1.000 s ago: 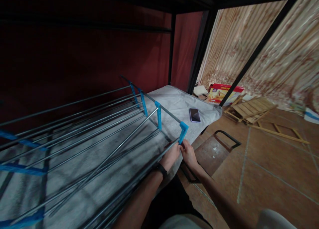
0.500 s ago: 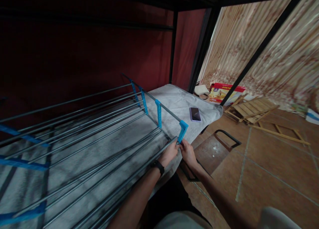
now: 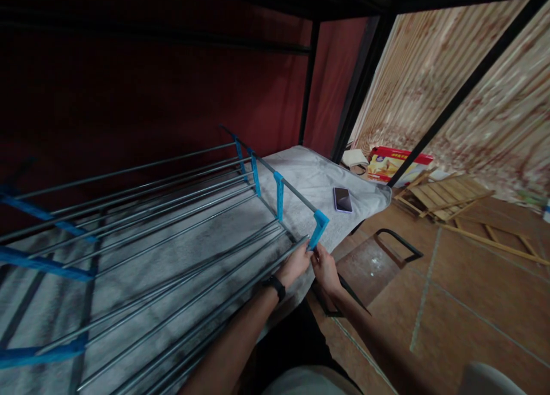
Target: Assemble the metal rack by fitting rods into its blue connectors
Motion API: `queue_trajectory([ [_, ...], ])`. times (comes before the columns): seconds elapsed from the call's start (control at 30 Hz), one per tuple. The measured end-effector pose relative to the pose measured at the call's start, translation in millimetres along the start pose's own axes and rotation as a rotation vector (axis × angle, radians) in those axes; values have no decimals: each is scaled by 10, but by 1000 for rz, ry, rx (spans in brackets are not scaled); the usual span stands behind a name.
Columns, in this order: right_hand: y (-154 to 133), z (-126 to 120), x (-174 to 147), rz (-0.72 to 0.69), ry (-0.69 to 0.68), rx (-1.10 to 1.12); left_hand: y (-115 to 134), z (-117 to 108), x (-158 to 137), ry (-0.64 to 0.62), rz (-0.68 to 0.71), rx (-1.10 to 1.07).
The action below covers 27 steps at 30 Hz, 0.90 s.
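Re: grip. By L hand (image 3: 296, 264), curled closed round near rod (image 3: 278, 262) close to its end, just below blue corner piece (image 3: 319, 226). By R hand (image 3: 325, 269), fingers bent inward, tips up against lower end of same corner piece, right beside L fingers. Pinching it or only pressing: cannot tell, contact pt. tucked behind R knuckles.

Re: position. Rack (image 3: 299, 194) of metal rods w/ blue brackets (image 3: 279, 197), resting on grey sheet (image 3: 301, 163), mostly to L of hands; R end bar sloping down toward them. Several rods converging nr. R end.

Re: visibility. Joint betw. rod and corner piece largely covered by fingers; seated or apart, cannot confirm. Rack cut off at L edge, nearest rods at bottom edge. Far-L brackets dim, hard to make out. Box (image 3: 384, 165) on R partly hidden behind slanting black bar (image 3: 451, 112).

Also noted: phone (image 3: 342, 200) lying on sheet past hands; black band (image 3: 275, 288) on L wrist; slatted wooden pcs. (image 3: 449, 194) on tiled floor (image 3: 464, 315), far R.
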State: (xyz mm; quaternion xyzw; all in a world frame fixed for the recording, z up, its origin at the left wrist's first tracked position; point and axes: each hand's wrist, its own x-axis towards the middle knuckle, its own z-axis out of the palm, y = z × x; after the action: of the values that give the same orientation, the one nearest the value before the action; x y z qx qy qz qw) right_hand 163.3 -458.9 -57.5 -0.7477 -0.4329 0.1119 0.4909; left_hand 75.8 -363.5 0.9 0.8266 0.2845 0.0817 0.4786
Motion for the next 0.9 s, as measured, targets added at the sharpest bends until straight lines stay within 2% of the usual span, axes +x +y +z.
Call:
queue_trajectory([
  [0.1,12,-17,9,2,-20,46,60,-47,-31,-8,21,67],
  [0.23,100,-33,43,10,-44,116,115,-138,-163,8,3,269],
  [0.4,202,20,0,-7,-25,184,-25,-221,-413,49,44,414],
  [0.6,244,67,-89,15,-14,201,-96,-277,-721,1,-109,571],
  [0.73,264,75,-130,59,-40,215,-133,-268,-878,42,-95,605],
  [0.9,355,56,-137,131,-75,248,-310,-297,-1075,102,-134,626],
])
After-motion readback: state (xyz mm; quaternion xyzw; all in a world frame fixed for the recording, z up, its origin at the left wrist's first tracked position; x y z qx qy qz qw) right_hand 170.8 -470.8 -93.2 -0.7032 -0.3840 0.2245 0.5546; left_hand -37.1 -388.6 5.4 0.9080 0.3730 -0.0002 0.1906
